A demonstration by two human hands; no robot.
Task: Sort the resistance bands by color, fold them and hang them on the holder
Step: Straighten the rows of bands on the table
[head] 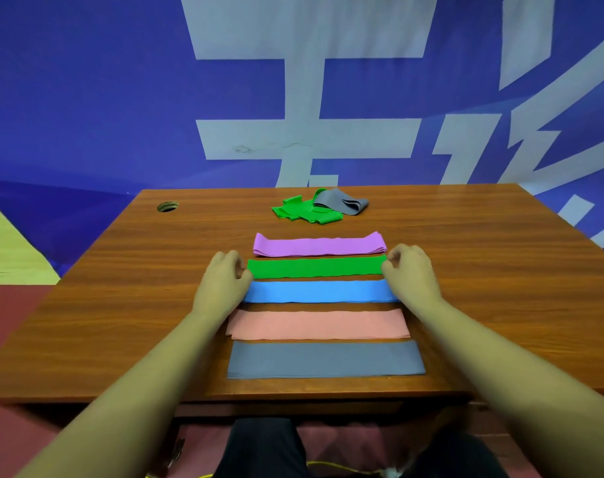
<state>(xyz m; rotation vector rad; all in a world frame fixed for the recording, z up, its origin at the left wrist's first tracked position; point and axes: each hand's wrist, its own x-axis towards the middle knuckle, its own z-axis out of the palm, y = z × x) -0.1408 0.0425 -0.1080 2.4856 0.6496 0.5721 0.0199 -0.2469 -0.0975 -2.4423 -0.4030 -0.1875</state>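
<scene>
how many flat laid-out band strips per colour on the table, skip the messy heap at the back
purple strip: 1
green strip: 1
blue strip: 1
pink strip: 1
grey strip: 1
total: 5 (layers within a strip cannot be told)

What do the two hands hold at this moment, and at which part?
The flat green band, by its two ends: the left hand pinches the left end, the right hand the right end. It lies between the purple band and the blue band.
</scene>
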